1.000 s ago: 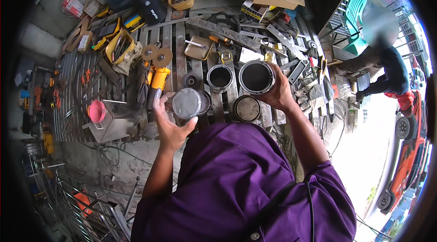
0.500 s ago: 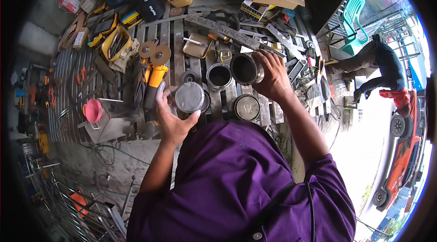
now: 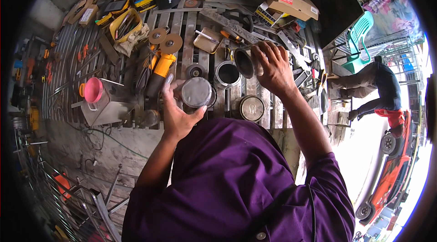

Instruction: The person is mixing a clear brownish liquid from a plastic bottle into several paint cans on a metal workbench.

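Note:
My left hand (image 3: 176,118) curves its fingers and thumb around a short metal cylinder (image 3: 196,91) with a flat, dull grey top. My right hand (image 3: 276,70) grips a hollow metal sleeve (image 3: 245,63) from its right side; its dark open mouth is tilted to the left. Just below that sleeve a second hollow metal sleeve (image 3: 227,74) stands upright on the slatted table (image 3: 187,41). Nearer to me lies a round metal cap (image 3: 251,107). Behind the grey-topped cylinder is a small dark ring-shaped part (image 3: 195,71).
Left of my hands lies a yellow angle grinder (image 3: 163,65) near brown discs (image 3: 171,43). A small tray (image 3: 208,40), a yellow tub (image 3: 125,25) and a cardboard box (image 3: 291,0) stand farther back. A pink cup (image 3: 93,90) is at left. Another person (image 3: 382,82) bends over at right.
The view has shifted, so the table things sit farther right. The sleeve in my right hand is tipped more onto its side. My left hand keeps its hold on the grey-topped cylinder.

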A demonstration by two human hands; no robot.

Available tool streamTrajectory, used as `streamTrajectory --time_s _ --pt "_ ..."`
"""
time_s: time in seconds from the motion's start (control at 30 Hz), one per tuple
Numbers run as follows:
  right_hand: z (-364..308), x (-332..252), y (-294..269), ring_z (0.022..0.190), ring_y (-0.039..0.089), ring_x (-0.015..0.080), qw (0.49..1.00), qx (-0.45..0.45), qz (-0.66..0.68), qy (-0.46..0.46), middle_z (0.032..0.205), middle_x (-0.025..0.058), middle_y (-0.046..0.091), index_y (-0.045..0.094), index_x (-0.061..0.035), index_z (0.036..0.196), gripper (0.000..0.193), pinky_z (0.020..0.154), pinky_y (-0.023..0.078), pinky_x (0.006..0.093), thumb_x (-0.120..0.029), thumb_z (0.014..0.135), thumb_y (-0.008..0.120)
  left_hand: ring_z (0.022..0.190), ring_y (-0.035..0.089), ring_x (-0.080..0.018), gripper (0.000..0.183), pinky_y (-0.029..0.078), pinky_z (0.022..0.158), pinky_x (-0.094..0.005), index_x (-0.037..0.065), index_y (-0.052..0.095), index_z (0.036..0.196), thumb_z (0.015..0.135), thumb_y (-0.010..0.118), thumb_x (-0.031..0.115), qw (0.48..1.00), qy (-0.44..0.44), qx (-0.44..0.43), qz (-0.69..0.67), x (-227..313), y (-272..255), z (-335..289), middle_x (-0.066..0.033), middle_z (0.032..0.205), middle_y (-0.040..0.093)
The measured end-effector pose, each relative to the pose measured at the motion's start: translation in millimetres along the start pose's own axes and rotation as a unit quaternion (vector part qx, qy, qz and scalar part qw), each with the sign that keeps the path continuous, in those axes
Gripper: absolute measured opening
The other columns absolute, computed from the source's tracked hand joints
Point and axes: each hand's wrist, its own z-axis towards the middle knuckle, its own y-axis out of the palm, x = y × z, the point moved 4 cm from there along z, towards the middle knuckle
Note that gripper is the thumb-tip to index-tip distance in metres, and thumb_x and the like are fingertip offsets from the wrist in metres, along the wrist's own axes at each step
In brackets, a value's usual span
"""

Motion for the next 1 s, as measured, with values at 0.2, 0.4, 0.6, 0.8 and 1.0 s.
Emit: streamTrajectory --time_s 0.2,0.4,0.6,0.8,1.0 --pt "9.4 -6.6 -2.5 0.140 0.055 0.0331 0.999 -0.004 -0.028 -0.024 0.144 0.0142 0.061 0.057 -0.0118 0.148 0.051 0.117 0.040 0.0564 -0.023 0.101 0.070 0.129 0.058 -0.0289 0.122 0.048 0.114 -0.0452 0.001 0.013 0.168 0.082 0.095 0.027 1.000 0.007 0.005 0.013 3.3 -1.7 -0.8 -0.0199 0.145 0.049" --pt "15.5 -10.3 -4.1 0.142 0.053 0.0327 0.998 -0.005 -0.045 -0.043 0.146 0.0144 0.060 0.058 -0.0120 0.149 0.050 0.118 0.040 0.0552 -0.025 0.102 0.069 0.128 0.059 -0.0297 0.122 0.050 0.113 -0.0452 0.001 0.014 0.168 0.082 0.096 0.028 1.000 0.006 0.006 0.008 2.4 -1.4 -0.2 -0.0202 0.145 0.049" --pt "19.8 -15.0 -7.2 0.144 0.053 0.0336 0.997 -0.009 -0.057 -0.060 0.149 0.0153 0.060 0.057 -0.0123 0.150 0.049 0.119 0.039 0.0549 -0.025 0.104 0.066 0.128 0.059 -0.0304 0.122 0.050 0.113 -0.0454 0.000 0.015 0.168 0.082 0.096 0.029 1.000 0.016 0.006 0.024 0.0 -1.5 0.4 -0.0208 0.146 0.049" --pt "21.4 -18.9 -12.6 0.144 0.054 0.0338 0.995 -0.002 -0.065 -0.070 0.150 0.0158 0.060 0.055 -0.0131 0.152 0.051 0.119 0.040 0.0548 -0.020 0.103 0.065 0.130 0.058 -0.0310 0.122 0.049 0.113 -0.0463 -0.001 0.016 0.167 0.081 0.096 0.029 1.000 0.005 0.009 0.020 -4.7 -1.1 0.2 -0.0212 0.146 0.049" --pt "21.8 -18.9 -14.1 0.145 0.053 0.0341 0.994 -0.008 -0.077 -0.076 0.152 0.0161 0.059 0.054 -0.0144 0.154 0.057 0.120 0.039 0.0556 -0.016 0.098 0.066 0.131 0.057 -0.0313 0.121 0.049 0.114 -0.0467 -0.001 0.017 0.166 0.080 0.096 0.031 1.000 0.000 0.010 0.020 -5.3 -0.4 0.0 -0.0216 0.146 0.049"
